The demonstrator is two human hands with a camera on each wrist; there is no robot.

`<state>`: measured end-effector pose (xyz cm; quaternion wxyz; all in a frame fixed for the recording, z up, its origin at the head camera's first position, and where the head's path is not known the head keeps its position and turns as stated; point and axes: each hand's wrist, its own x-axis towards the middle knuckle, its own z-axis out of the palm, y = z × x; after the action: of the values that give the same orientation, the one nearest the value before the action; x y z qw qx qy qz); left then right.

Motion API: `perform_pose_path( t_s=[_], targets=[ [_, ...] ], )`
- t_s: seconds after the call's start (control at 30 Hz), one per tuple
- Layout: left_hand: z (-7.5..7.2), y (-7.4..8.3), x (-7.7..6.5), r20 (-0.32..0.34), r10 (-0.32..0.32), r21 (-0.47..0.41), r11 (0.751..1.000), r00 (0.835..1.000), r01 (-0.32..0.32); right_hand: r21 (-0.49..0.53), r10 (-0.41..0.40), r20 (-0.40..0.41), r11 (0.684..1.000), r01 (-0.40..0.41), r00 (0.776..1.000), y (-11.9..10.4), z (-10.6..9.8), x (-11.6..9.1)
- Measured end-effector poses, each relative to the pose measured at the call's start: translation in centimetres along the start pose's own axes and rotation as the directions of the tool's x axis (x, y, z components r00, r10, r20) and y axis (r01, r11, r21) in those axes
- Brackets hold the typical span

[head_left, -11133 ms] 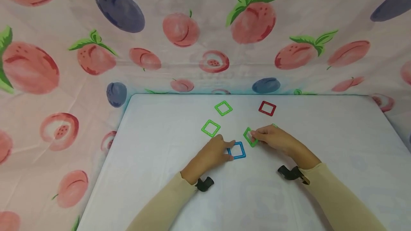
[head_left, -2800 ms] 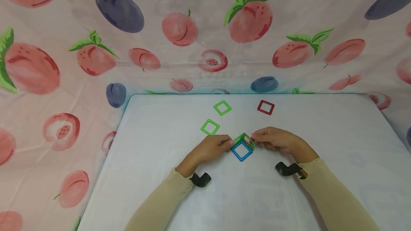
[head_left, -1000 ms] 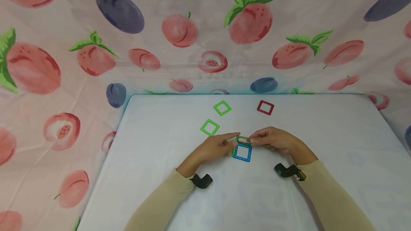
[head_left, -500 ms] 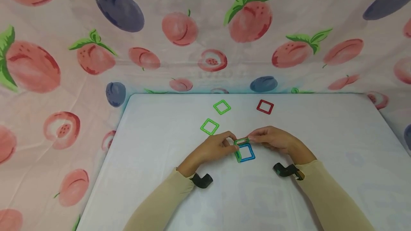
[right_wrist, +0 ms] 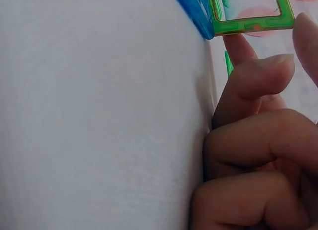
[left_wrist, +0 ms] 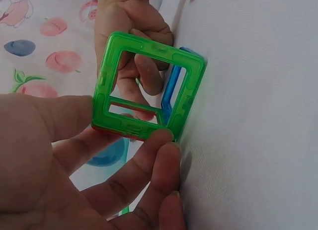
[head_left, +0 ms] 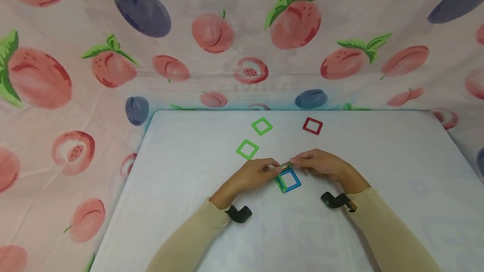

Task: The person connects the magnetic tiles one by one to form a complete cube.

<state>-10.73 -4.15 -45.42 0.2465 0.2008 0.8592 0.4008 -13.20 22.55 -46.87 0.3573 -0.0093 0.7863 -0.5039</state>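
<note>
Head view first: working about midway between the left and right edges of the table, well in from its far edge. Pinching with the left hand at the back left corner, right where the side green square meets the back green square. Pinching with the right hand too, at the other end of that back green square. Spotting the blue square below, edge to edge with both. Now for the change: bringing the left index finger, arched over the corner half a second ago, down into a closer pinch, and turning the blue square slightly. Probably firming up that corner, to keep both sides standing together. Leaving apart, toward the far edge, the red square, the farther loose green square and the nearer loose green square.

Across to the left wrist view: seeing the side green square standing, with the left thumb against one edge. Looking through its opening at the right hand; unable to tell if resting the blue square fully flat.

On to the right wrist view: catching the back green square up top, steadied by thumb and fingertip, touching blue. Letting go on neither side.
</note>
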Motion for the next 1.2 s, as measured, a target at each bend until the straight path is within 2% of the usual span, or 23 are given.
perform_pose_path(
  t_s=[0.43,0.7,0.93,1.1,1.2],
  targets=[
    [-0.18,-0.04,-0.03,0.001,0.017,0.001,1.0,1.0,-0.017,0.01,-0.009,-0.006,1.0,0.009,1.0,0.05,-0.04,0.23],
    [-0.17,-0.13,-0.12,0.018,0.01,-0.048,0.999,1.0,-0.009,0.006,-0.001,-0.005,1.0,0.001,1.0,0.22,-0.01,0.33],
    [-0.18,-0.19,-0.02,0.02,0.022,-0.06,0.998,1.0,-0.02,-0.012,-0.03,-0.015,1.0,0.029,0.999,0.27,-0.01,0.0],
    [-0.34,-0.06,-0.1,0.026,0.018,-0.052,0.999,1.0,-0.016,0.029,-0.037,-0.05,0.999,0.039,0.998,0.51,-0.15,-0.52],
    [-0.33,-0.07,-0.13,0.032,0.014,-0.05,0.999,0.999,-0.012,0.087,-0.028,-0.069,0.996,0.034,0.997,0.73,-0.54,-0.61]
  ],
)
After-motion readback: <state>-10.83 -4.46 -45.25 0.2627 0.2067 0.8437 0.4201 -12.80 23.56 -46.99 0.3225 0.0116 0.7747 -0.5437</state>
